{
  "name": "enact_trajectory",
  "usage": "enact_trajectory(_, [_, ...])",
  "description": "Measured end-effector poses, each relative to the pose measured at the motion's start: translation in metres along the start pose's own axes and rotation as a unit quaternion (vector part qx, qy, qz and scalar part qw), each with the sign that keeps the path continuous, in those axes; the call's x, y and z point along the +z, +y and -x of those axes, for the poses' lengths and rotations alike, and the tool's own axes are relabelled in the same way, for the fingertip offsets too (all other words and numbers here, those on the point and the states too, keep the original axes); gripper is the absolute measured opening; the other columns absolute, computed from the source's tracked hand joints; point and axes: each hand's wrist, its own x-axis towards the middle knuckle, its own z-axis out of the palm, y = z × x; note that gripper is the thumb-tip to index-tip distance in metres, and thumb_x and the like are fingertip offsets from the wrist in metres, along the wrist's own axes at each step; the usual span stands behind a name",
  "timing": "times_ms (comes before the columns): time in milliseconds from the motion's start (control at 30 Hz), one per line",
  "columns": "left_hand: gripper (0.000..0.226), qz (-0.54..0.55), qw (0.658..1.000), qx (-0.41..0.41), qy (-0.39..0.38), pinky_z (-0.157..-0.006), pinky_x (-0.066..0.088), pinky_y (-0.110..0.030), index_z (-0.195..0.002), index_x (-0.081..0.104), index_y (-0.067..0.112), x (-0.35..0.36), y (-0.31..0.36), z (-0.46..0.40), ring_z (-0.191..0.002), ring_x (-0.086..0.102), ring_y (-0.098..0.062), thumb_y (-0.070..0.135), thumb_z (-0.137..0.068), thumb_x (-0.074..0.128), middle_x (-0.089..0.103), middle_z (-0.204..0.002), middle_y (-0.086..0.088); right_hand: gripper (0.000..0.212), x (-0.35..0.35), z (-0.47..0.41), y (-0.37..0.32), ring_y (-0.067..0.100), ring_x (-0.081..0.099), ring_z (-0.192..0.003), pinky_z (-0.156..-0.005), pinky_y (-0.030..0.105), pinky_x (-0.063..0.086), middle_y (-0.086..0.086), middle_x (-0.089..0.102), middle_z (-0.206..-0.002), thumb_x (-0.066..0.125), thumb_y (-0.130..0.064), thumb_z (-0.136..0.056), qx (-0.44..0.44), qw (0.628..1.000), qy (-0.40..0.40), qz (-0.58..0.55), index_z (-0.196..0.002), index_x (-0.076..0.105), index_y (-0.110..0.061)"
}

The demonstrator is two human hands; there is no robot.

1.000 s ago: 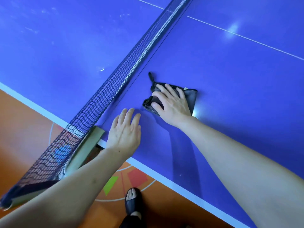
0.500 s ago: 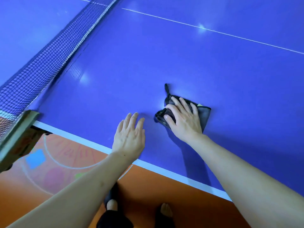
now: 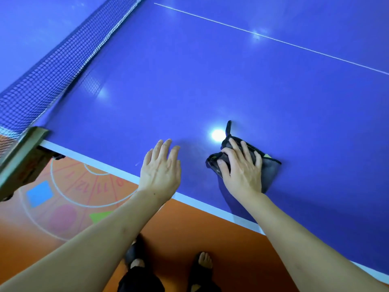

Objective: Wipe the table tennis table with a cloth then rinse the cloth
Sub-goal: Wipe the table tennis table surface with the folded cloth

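Pressing down on a dark folded cloth [image 3: 267, 167], the person's right hand [image 3: 242, 171] lies flat with its fingers straight and slightly spread across the fabric, the thumb set against the bunched left end. The cloth rests on the blue table tennis table [image 3: 210, 81] close to the near white edge line [image 3: 210, 204], at about 4 o'clock from the middle of the view, with a thin dark loop or tail sticking up from its far end toward 12 o'clock. A bright light reflection [image 3: 217, 134] shines on the surface just beside that tail, at its 9 o'clock side. The left hand [image 3: 161, 171] sits to the 9 o'clock side of the cloth, apart from it, palm down over the table edge with the fingers straight and close together, holding nothing; whether it actually touches the surface cannot be told. The net [image 3: 52, 68] runs from 9 o'clock up toward 12 o'clock, ending at a grey-green clamp post [image 3: 20, 159] at the left edge of the table. Below the table, at 6 o'clock, two feet in dark sandals [image 3: 202, 264] stand on an orange floor [image 3: 189, 228] that carries painted numbered markings and coloured shapes at 8 o'clock.
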Motion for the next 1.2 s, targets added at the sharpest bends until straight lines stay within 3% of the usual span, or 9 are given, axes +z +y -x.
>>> enact_trajectory(133, [0.044, 0.009, 0.999, -0.025, 0.021, -0.114, 0.033, -0.046, -0.142, 0.047, 0.015, -0.01, -0.058, -0.004, -0.148, 0.028, -0.03, 0.029, -0.102, 0.034, 0.036, -0.156, -0.011, 0.034, 0.016, -0.03, -0.063, 0.027, 0.026, -0.158, -0.122, 0.058, 0.019, -0.01, 0.036, -0.168, 0.04, -0.052, -0.107, -0.027, 1.0, -0.01, -0.001, -0.132, 0.052, -0.034])
enact_trajectory(333, [0.05, 0.003, 0.997, -0.073, 0.034, -0.113, 0.034, -0.046, -0.14, 0.048, 0.016, -0.028, -0.166, -0.006, -0.147, 0.03, -0.031, 0.032, -0.1, 0.022, 0.039, -0.154, -0.011, 0.029, 0.046, -0.096, -0.195, 0.027, 0.026, -0.158, -0.121, 0.058, 0.018, -0.011, 0.036, -0.167, 0.044, -0.049, -0.107, -0.082, 0.996, -0.026, -0.02, -0.132, 0.049, -0.036])
enact_trajectory(433, [0.044, 0.007, 0.993, -0.108, 0.042, -0.113, 0.032, -0.046, -0.14, 0.048, 0.016, -0.032, -0.226, -0.006, -0.147, 0.029, -0.031, 0.031, -0.101, 0.031, 0.039, -0.154, -0.01, 0.029, 0.06, -0.135, -0.263, 0.026, 0.027, -0.157, -0.12, 0.058, 0.019, -0.012, 0.039, -0.165, 0.047, -0.046, -0.106, -0.107, 0.993, -0.026, -0.045, -0.133, 0.046, -0.035])
enact_trajectory(567, [0.043, -0.003, 0.991, -0.116, 0.061, -0.111, 0.034, -0.046, -0.135, 0.053, 0.015, -0.035, -0.282, -0.003, -0.144, 0.035, -0.033, 0.03, -0.099, 0.033, 0.045, -0.15, -0.012, 0.053, 0.08, -0.184, -0.354, 0.024, 0.033, -0.155, -0.12, 0.056, 0.021, -0.007, 0.049, -0.159, 0.049, -0.048, -0.103, -0.132, 0.989, -0.022, -0.069, -0.151, 0.039, -0.029])
enact_trajectory(700, [0.041, 0.013, 0.987, -0.131, 0.087, -0.112, 0.036, -0.047, -0.134, 0.054, 0.014, -0.036, -0.314, 0.001, -0.144, 0.036, -0.033, 0.029, -0.099, 0.038, 0.047, -0.149, -0.013, 0.069, 0.094, -0.211, -0.418, 0.019, 0.031, -0.155, -0.123, 0.051, 0.02, -0.005, 0.048, -0.161, 0.045, -0.052, -0.099, -0.229, 0.97, -0.073, -0.045, -0.16, 0.032, -0.025])
enact_trajectory(933, [0.037, 0.022, 0.987, -0.131, 0.092, -0.109, 0.038, -0.044, -0.129, 0.056, 0.014, -0.04, -0.321, 0.016, -0.141, 0.039, -0.03, 0.024, -0.096, 0.041, 0.049, -0.145, -0.01, 0.048, 0.096, -0.21, -0.407, 0.011, 0.036, -0.151, -0.12, 0.048, 0.026, -0.019, 0.049, -0.156, 0.044, -0.049, -0.098, -0.295, 0.952, -0.056, -0.062, -0.143, 0.053, -0.035])
enact_trajectory(1200, [0.038, 0.0, 0.991, -0.117, 0.059, -0.111, 0.033, -0.046, -0.134, 0.051, 0.014, -0.034, -0.259, 0.028, -0.146, 0.032, -0.033, 0.023, -0.098, 0.041, 0.043, -0.151, -0.012, 0.042, 0.073, -0.172, -0.319, 0.008, 0.034, -0.152, -0.121, 0.045, 0.023, -0.022, 0.048, -0.155, 0.044, -0.048, -0.101, -0.294, 0.951, -0.057, -0.075, -0.139, 0.053, -0.036])
